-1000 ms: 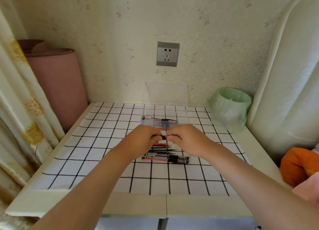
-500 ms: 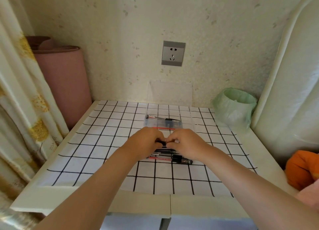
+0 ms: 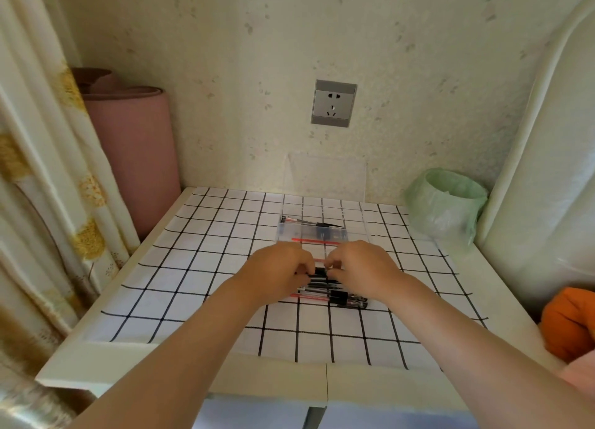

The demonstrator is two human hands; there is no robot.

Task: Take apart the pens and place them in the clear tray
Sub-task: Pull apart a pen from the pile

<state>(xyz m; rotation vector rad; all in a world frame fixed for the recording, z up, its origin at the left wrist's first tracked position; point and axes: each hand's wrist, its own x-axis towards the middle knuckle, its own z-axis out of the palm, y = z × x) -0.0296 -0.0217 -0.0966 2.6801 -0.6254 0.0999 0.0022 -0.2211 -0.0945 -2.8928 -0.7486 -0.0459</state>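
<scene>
My left hand [image 3: 279,269] and my right hand [image 3: 363,267] meet fingertip to fingertip over the checked cloth, both pinching one black pen [image 3: 319,271] between them. Just below the hands lies a pile of pens [image 3: 335,295], black and red, partly hidden by my fingers. Behind the hands stands the clear tray [image 3: 357,232], open, holding a few pen parts: a red refill [image 3: 314,241], a black cap piece and a thin barrel. Its clear lid [image 3: 326,177] stands upright against the wall.
A white table with a black-grid cloth [image 3: 199,235] fills the middle. A green-bagged bin [image 3: 446,203] stands at the back right, a pink rolled mat [image 3: 132,145] at the back left beside a curtain. An orange cloth [image 3: 570,322] lies at the right edge.
The camera has shifted slightly, so the scene sits a little further right. Both hands stay together on the pen, with small finger movements.
</scene>
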